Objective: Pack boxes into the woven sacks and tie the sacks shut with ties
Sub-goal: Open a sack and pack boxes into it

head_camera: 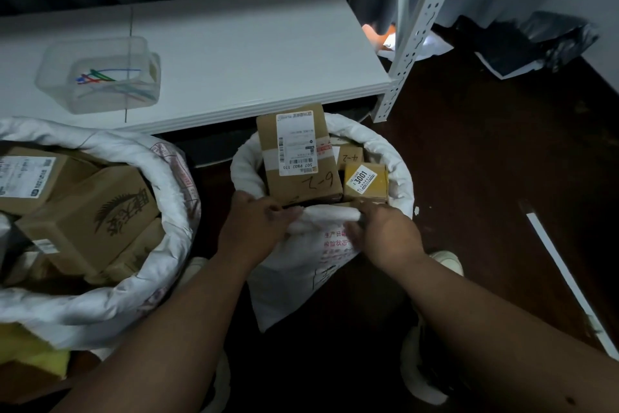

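Gripping the rolled near rim of the middle sack [335, 265], both hands are working side by side: the left hand [254, 228] is curling round the cuff from the left, the right hand [385, 235] is pinching it from the right, a short stretch of white roll showing between them. The sack is standing on the dark floor [502, 195] just in front of the shelf [234, 54], its mouth lying straight ahead of the grip, beyond the knuckles. A tall labelled box [298, 151] is sticking up past the far rim, long axis upright and leaning slightly, with a small yellow-taped box [366, 181] beside it (so the cuff likely needs unrolling upward before the mouth can gather). Fabric is looking slick, woven, crinkly; cardboard stiff and square-edged. Ties [114, 81], thin coloured strips, are lying in a clear tub [97, 74] on the shelf, up-left, nearer the left hand. Another sack [160, 238] of boxes is sitting to the left.
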